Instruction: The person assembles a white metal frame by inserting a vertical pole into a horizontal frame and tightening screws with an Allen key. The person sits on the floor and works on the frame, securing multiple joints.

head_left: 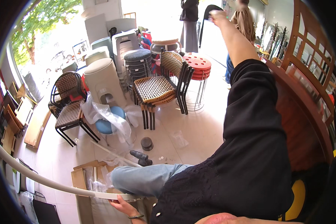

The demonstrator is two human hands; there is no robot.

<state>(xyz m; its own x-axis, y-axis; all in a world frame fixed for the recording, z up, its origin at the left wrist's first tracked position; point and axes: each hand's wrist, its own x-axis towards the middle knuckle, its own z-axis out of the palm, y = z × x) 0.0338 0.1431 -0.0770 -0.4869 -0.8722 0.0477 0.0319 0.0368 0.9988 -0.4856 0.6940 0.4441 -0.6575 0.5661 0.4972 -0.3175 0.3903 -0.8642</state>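
Observation:
At the bottom, my left hand (124, 207) grips a long, curved off-white tube (44, 180). The tube sweeps from the left rim of the view to my bent knee. My right arm stretches far out to the upper right. At its end, my right hand (218, 17) is smeared and washed out by bright light, close in the view to a black curved edge (212, 7). Whether they touch I cannot tell. A black cordless drill (141, 158) lies on the floor beyond my knee, near a dark round piece (147, 143).
Stacked woven chairs (155, 87), a blue stool (111, 120) wrapped in plastic and red stools (198, 65) stand ahead. Opened cardboard (78, 177) lies by my knee. A dark red wooden piece (302, 115) curves along my right. Two people (190, 22) stand at the back.

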